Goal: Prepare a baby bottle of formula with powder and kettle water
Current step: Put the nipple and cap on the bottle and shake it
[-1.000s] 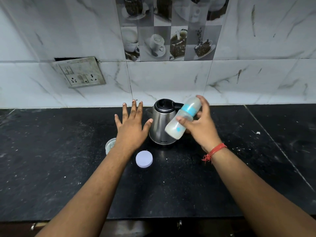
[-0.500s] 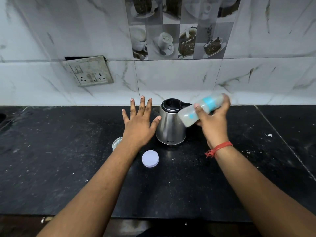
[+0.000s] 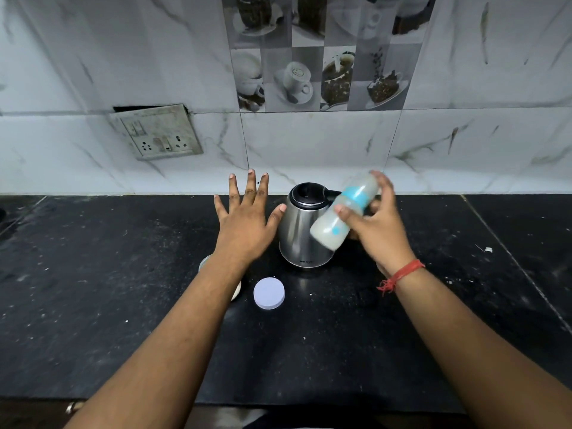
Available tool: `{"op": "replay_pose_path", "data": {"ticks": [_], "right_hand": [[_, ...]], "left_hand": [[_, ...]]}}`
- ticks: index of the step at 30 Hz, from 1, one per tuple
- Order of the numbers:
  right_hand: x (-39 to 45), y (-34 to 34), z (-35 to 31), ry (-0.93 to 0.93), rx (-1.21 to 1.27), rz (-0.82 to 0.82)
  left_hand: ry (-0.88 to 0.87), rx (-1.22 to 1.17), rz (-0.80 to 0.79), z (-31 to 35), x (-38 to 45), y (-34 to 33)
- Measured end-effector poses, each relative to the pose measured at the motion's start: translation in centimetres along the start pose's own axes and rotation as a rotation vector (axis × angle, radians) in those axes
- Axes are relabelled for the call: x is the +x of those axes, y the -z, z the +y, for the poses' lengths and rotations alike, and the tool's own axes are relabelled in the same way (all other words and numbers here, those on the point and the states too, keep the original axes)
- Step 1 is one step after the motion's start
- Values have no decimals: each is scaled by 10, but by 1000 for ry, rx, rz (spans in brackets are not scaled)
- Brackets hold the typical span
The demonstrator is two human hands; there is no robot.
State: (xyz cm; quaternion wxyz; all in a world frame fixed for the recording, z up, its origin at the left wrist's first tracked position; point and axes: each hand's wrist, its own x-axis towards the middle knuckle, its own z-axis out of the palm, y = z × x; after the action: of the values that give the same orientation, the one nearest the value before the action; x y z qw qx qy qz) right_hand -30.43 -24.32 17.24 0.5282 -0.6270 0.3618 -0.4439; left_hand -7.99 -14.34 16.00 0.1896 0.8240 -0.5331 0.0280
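Black countertop [image 3: 93, 305]: right hand [image 3: 376, 230] grips baby bottle [image 3: 343, 212] tilted, long axis diagonal, base lower-left, cap upper-right, beside kettle [image 3: 301, 233]. Left hand [image 3: 247, 221] spread, empty.

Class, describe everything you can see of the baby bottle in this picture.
The baby bottle is translucent plastic with a light blue collar and a blue mark on its body, holding milky white liquid. It is capped, tilted with its base down-left, and motion-blurred. The right hand grips it in the air, in front of the steel kettle. Nothing else touches it.
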Motion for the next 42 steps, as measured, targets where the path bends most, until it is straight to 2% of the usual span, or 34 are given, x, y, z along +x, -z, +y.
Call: {"op": "replay_pose_path", "data": {"ticks": [2,3,4,6,7,8,11,13,14,16,17,18,21,23,24,26,27,28,31,32,33,36,37,41,42], "right_hand": [[6,2,-3,-15,252,217],[5,0,-2,-4,279,268],[3,-4,0,13,211,255],[-3,-9,7,33,-15,29],[-4,-7,8,27,-66,-75],[-1,-4,4,30,-48,-98],[13,2,-12,23,190,201],[10,-3,-10,75,173,266],[6,-6,-4,93,89,191],[-2,-12,2,33,-35,-90],[-1,-10,0,-3,-61,-160],[2,-8,-3,-10,-50,-143],[15,0,-13,-23,218,181],[12,-4,-11,26,243,265],[8,-7,-8,36,167,201],[0,-11,-2,10,31,-54],[0,-10,-2,6,20,-104],[3,-8,-5,14,49,-62],[16,0,-19,28,275,264],[18,0,-20,41,317,309],[18,-1,-19,51,304,290],[17,-5,-13,25,49,-32],[18,-4,-14,25,25,-55],[27,-4,-21,29,320,277],[25,-8,-19,34,282,292]], "left_hand": [[10,-4,-1,-1,1,0],[13,-2,-3,-1,2,0],[13,2,-6,-1,2,0],[9,5,-10,0,3,-1],[8,4,-8,0,4,-1],[8,5,-8,0,4,-1],[15,-5,-8,-1,5,-1],[23,-12,-6,-2,7,-1],[24,-17,-6,-2,7,-1],[26,-27,-3,-3,9,-3],[25,-29,0,-3,9,-3],[23,-29,4,-4,10,-3],[27,-30,9,-6,11,-4],[29,-24,10,-7,12,-4],[26,-20,8,-7,12,-4],[17,-11,5,-7,13,-6],[13,-5,6,-7,14,-6],[11,0,6,-8,14,-6],[22,3,-10,-10,15,-7],[26,5,-17,-10,15,-8],[26,6,-23,-10,15,-8],[23,2,-30,-11,16,-10],[22,2,-27,-11,16,-10],[26,4,-36,-11,18,-9],[24,7,-37,-11,19,-9]]}}
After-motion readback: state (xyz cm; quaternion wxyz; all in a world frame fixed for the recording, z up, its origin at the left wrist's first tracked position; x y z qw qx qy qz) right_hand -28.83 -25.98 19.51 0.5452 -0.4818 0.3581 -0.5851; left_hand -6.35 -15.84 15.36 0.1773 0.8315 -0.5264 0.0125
